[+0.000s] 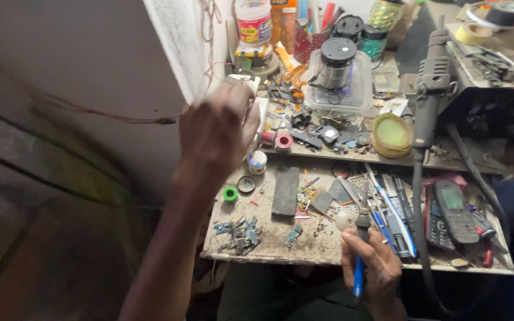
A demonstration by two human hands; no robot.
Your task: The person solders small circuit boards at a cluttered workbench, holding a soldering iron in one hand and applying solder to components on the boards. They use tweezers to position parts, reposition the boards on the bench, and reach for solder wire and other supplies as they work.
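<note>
Cluttered from edge to edge, the small wooden counter sits against a pale wall and carries two levels of electronic scraps, with a raised shelf behind the lower board. The right hand is closed around a blue-handled tool at the near edge, its grip wrapped tight on the shaft with the dark tip pointing up and away toward the loose parts; just above that grip lies a row of blue pens and screwdrivers, and to its right two dark keypad phones lie side by side, untouched. The left hand is raised over the far left corner and blurred; it seems curled near a small white object, but I cannot tell whether its grip is pinching it or merely beside it. Below that hand sit a small round tin, a green ring of tape and a dark flat slab. Stripped circuit pieces lie well left of the right grip. A hot-air handle rests in its stand, unused. Judging by this, work looks only partly underway: a tool is in hand, but nothing is opened or positioned under its tip yet.
</note>
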